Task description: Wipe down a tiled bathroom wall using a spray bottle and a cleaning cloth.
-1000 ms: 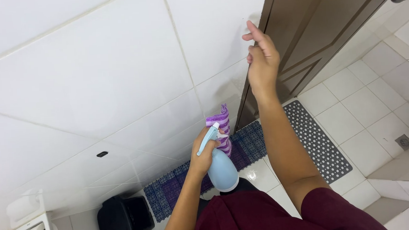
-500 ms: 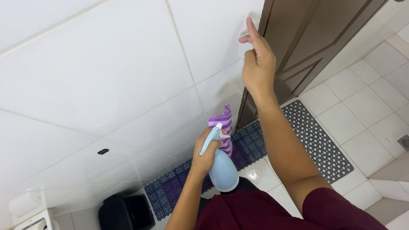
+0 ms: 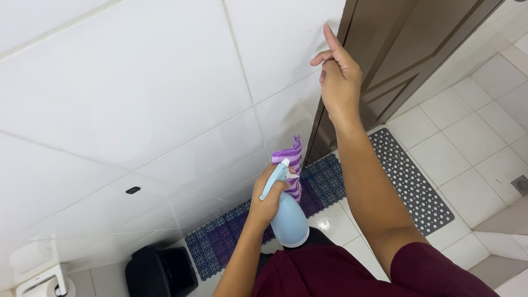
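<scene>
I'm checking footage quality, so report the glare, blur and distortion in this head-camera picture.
Head view: soft sheen on the glossy white wall tiles and a bright glint on the wet floor tile; wide-angle bend in the grout lines and the brown wooden door; the raised right hand and the pale blue plastic spray bottle in the left hand look sharp.

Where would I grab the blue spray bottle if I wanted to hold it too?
Probably the narrow neck under the trigger of the blue spray bottle, where the left hand grips it. It hangs upright with the round belly below, too wide for small fingers. Come from the side away from the wall.
</scene>
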